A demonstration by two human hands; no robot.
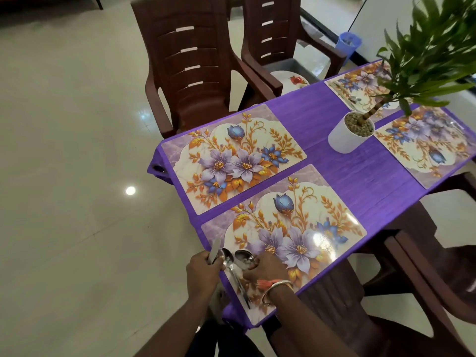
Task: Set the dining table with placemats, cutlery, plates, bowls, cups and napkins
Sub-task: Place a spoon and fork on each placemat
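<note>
Step in hand: cutlery, at the nearest placemat (283, 240). The left hand (203, 269) grips a knife (214, 249), blade up; the right hand (265, 269) curls round a spoon (243, 255). A second spoon (227, 255) lies between them at the mat's edge. Next move: lay each piece straight on the mat. The purple-clothed table (360, 181) also carries a potted plant (351, 132). Brown chairs (190, 73) stand on a glossy tiled floor (64, 150).

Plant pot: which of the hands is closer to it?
Right. The right hand is on the near placemat, well short of the pot; the left hand, gripping a knife, is farther away, to its left.
</note>
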